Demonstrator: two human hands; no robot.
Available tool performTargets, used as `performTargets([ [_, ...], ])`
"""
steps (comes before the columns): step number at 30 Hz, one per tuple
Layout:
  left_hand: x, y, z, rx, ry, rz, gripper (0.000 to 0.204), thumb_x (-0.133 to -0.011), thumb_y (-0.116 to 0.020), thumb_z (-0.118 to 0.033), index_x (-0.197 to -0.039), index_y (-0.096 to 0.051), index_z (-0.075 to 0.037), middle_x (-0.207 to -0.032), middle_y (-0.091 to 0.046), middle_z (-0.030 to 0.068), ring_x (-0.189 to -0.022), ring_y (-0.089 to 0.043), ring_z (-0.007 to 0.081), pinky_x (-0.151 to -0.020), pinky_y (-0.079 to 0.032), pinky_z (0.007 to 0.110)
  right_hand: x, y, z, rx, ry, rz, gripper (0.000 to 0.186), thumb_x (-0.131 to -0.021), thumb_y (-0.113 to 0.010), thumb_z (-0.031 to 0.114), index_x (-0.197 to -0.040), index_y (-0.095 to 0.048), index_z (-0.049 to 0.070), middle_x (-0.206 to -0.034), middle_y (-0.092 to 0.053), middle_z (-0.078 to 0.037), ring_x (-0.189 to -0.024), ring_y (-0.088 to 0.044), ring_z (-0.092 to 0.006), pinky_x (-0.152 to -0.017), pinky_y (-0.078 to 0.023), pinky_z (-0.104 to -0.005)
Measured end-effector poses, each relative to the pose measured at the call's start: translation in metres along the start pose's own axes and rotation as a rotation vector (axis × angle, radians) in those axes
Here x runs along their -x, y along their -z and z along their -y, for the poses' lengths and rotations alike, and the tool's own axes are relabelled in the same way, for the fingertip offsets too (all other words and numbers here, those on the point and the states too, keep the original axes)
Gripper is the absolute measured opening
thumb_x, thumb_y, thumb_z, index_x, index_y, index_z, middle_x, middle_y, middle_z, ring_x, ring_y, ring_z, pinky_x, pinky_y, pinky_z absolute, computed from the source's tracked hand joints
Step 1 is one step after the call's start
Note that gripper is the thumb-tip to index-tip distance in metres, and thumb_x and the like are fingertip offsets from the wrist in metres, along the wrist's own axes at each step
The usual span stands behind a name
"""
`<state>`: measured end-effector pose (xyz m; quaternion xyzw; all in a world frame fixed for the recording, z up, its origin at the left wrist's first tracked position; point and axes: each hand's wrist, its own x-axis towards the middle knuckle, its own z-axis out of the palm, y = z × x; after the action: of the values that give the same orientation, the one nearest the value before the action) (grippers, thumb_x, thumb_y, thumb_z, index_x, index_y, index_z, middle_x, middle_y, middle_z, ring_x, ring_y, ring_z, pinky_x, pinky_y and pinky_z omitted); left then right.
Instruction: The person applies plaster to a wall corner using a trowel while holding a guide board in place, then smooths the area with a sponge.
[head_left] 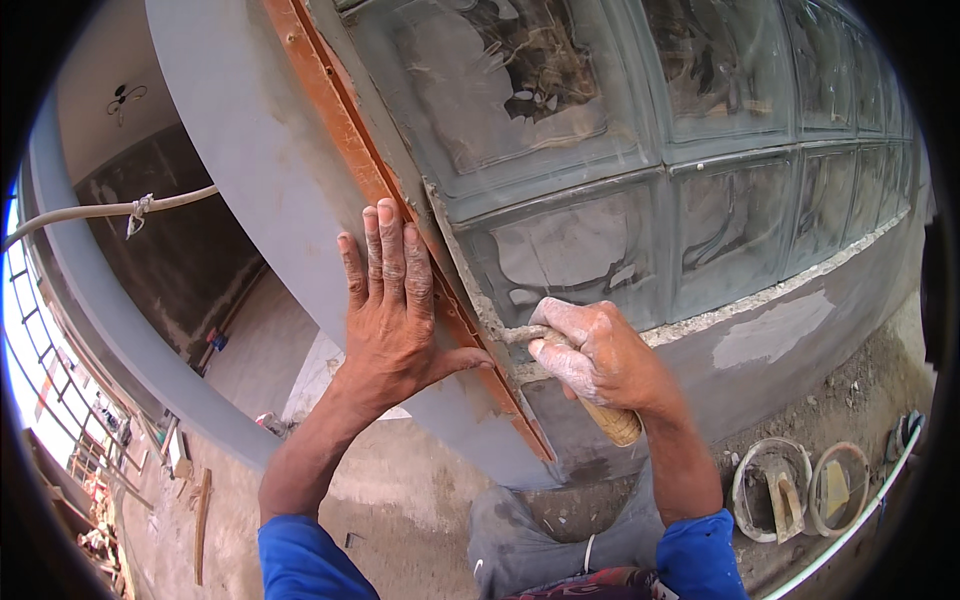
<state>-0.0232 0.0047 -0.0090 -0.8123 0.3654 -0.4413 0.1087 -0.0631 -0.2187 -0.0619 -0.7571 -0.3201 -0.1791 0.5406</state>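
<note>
My left hand [390,300] lies flat, fingers extended, over an orange straight strip [338,120] that runs diagonally along the edge of a pale grey curved column [240,130]. Its thumb stretches right across the strip. My right hand [600,360], white with powder, is closed round the wooden handle [615,420] of a small mortar-crusted tool, whose narrow working end [500,330] touches the grey mortar edge beside the strip. Just above and right of that hand is a wall of glass blocks [730,220] with a rough mortar ledge beneath. The tool's exact shape is partly hidden.
An opening to a room [230,310] and a hanging hose [70,212] are at left, with a wooden plank [203,530] and debris on the floor [250,470]. At lower right sit two round buckets [746,500] with tools and a white pipe [880,495].
</note>
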Motion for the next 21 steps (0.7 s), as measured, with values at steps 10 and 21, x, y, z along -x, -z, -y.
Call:
performTargets([
  [10,0.007,0.004,-0.001,0.022,0.005,0.005,0.143,-0.044,-0.074,-0.069,-0.144,-0.001,0.004,-0.149,0.005,0.0294,-0.139,0.009,0.0403,-0.11,0.009,0.054,0.004,0.009,0.022,-0.028,-0.032,0.025,0.016,-0.083,-0.058,0.013,-0.084,-0.051,-0.001,-0.062,-0.052,-0.019,-0.056,-0.053,-0.0341,-0.054,-0.041,-0.0393],
  [21,-0.005,0.019,-0.008,-0.054,-0.008,-0.063,0.138,-0.047,-0.071,-0.069,-0.143,-0.004,0.005,-0.15,0.002,0.0269,-0.14,0.002,0.0378,-0.113,0.003,0.049,0.086,0.024,0.028,-0.176,-0.014,-0.015,0.016,-0.084,-0.06,0.014,-0.088,-0.057,-0.001,-0.055,-0.053,-0.009,-0.048,-0.054,-0.0158,-0.048,-0.041,-0.0314],
])
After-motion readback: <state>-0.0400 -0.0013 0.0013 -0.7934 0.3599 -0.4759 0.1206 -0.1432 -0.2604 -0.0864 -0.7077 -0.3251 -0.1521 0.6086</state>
